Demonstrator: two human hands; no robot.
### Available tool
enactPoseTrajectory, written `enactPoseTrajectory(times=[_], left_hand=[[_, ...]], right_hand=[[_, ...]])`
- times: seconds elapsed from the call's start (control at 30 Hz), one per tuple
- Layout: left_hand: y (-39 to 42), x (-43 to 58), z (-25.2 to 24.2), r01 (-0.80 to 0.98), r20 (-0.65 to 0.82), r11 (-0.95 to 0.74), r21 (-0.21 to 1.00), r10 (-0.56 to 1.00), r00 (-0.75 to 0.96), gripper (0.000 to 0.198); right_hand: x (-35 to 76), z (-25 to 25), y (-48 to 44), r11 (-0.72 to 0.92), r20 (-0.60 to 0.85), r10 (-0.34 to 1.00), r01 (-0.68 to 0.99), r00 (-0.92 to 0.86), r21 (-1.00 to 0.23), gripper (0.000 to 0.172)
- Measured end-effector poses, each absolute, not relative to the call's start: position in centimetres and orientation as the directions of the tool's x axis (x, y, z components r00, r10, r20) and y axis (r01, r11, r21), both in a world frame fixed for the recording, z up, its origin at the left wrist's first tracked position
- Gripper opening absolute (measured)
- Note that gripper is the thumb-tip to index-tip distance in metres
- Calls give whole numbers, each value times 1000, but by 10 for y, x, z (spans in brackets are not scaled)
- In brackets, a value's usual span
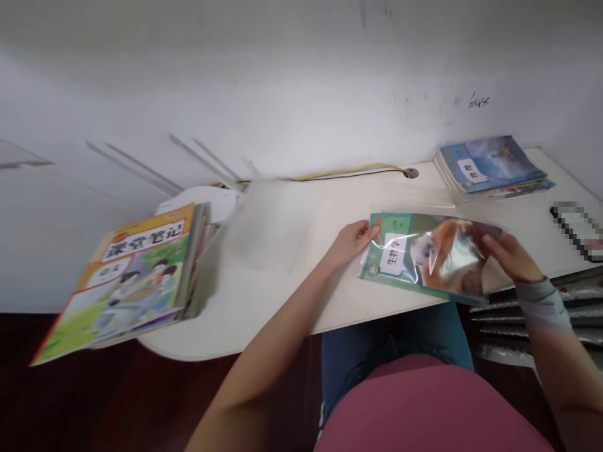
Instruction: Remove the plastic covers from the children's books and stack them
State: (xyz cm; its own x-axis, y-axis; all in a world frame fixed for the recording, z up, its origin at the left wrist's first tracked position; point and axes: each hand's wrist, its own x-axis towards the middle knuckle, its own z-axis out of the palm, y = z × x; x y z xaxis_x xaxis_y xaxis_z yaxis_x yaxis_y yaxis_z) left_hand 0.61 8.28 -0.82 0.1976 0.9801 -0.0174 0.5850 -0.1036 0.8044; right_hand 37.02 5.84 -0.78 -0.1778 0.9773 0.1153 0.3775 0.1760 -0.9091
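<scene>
A biology textbook (452, 257) with a green edge and an orange-brown animal picture lies tilted at the front of the white table, covered by glossy clear plastic (400, 282). My left hand (351, 243) pinches its upper left corner, thumb on top. At the opposite end, my right hand (513, 256) is closed on the book's right edge and the plastic, with a grey band around the wrist. Fingers under the book are hidden. Another clear plastic sheet (277, 226) lies left of my left hand.
On the left, a stack of books with a yellow-green notebook (136, 276) on top overhangs the table edge. A stack of blue textbooks (492, 164) stands at the back right, near a blurred-out phone-like object (581, 232). Cables (348, 171) run along the wall.
</scene>
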Motion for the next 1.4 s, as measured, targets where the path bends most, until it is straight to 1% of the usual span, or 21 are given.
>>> enactPoseTrajectory(times=[0.07, 0.1, 0.13, 0.2, 0.27, 0.33, 0.4, 0.47, 0.53, 0.57, 0.67, 0.73, 0.8, 0.87, 0.97, 1.03, 1.13, 1.23, 1.3, 1.33, 1.4], left_hand=[[85, 12, -9, 454, 49, -149, 879, 973, 225, 48], [87, 15, -11, 403, 68, -158, 902, 971, 230, 49], [88, 19, -13, 372, 78, -159, 915, 971, 224, 50], [91, 24, -20, 346, 73, -136, 928, 979, 189, 51], [93, 29, -28, 308, 66, -108, 945, 988, 142, 51], [94, 31, -34, 261, 74, -100, 960, 992, 107, 50], [92, 32, -37, 228, 91, -109, 968, 992, 91, 50], [90, 33, -37, 198, 104, -118, 973, 991, 81, 52], [88, 33, -35, 168, 109, -120, 978, 991, 75, 53], [87, 33, -33, 158, 108, -119, 980, 991, 77, 53], [86, 33, -30, 154, 94, -108, 982, 991, 93, 55], [85, 34, -29, 162, 96, -111, 981, 991, 94, 55], [84, 34, -28, 164, 110, -125, 979, 989, 97, 54], [84, 33, -28, 159, 127, -144, 977, 985, 113, 54], [83, 33, -28, 126, 126, -144, 982, 983, 134, 53], [83, 33, -29, 68, 119, -130, 989, 982, 148, 52], [82, 34, -32, -81, 121, -109, 991, 979, 162, 46], [83, 34, -35, -220, 84, -44, 975, 980, 178, 42], [84, 34, -36, -264, 43, 14, 964, 977, 210, 43], [84, 33, -36, -271, 27, 36, 962, 974, 226, 44], [84, 32, -35, -259, 14, 52, 965, 968, 249, 45]], right_hand=[[371, 12, 77, 213, 194, 974, 184, -118, -960, 45], [370, 24, 88, 194, 177, 972, 106, -154, -975, 47], [367, 37, 99, 158, 134, 967, 99, -216, -982, 46], [358, 62, 122, 85, 8, 928, 191, -372, -978, 45], [342, 82, 141, 38, -127, 847, 298, -516, -954, 44], [322, 94, 155, 58, -202, 744, 363, -637, -930, 45], [301, 99, 163, 179, -242, 630, 442, -738, -879, 43], [282, 101, 167, 384, -239, 533, 484, -812, -786, 35], [265, 101, 167, 581, -186, 483, 473, -855, -663, 30], [258, 101, 167, 654, -146, 470, 455, -870, -604, 30], [243, 103, 163, 790, -35, 424, 388, -905, -474, 30], [235, 104, 160, 828, -26, 383, 355, -923, -434, 28], [229, 104, 155, 832, -73, 387, 382, -919, -401, 25], [224, 104, 149, 816, -124, 439, 453, -890, -358, 24], [219, 101, 144, 785, -125, 527, 538, -840, -307, 19], [218, 98, 143, 773, -117, 552, 559, -826, -300, 17], [220, 94, 143, 759, -70, 576, 564, -815, -326, 16], [225, 92, 144, 733, -28, 579, 535, -815, -420, 16], [229, 90, 144, 722, -13, 560, 495, -828, -484, 17], [230, 89, 144, 720, -7, 555, 485, -832, -497, 18], [232, 87, 143, 733, 1, 566, 503, -824, -459, 18]])
